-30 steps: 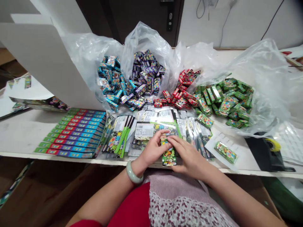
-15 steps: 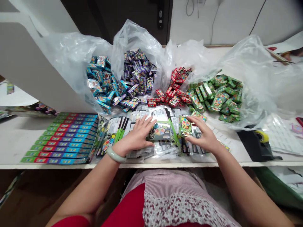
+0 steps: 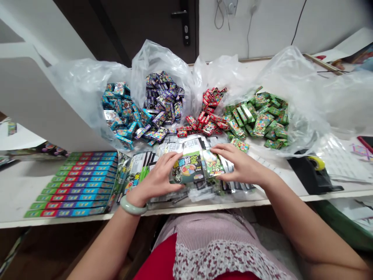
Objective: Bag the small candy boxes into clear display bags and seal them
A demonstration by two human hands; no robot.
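The left hand (image 3: 157, 182) has closed its grip on the printed packet (image 3: 186, 170), now lifted over the table's (image 3: 17, 186) near edge. The right hand (image 3: 243, 168) — apart earlier — pinches the green box (image 3: 215, 163) at the packet's right end.

Green bangle (image 3: 132, 207) at left hand (image 3: 157, 181); red-and-floral clothing (image 3: 215, 249).
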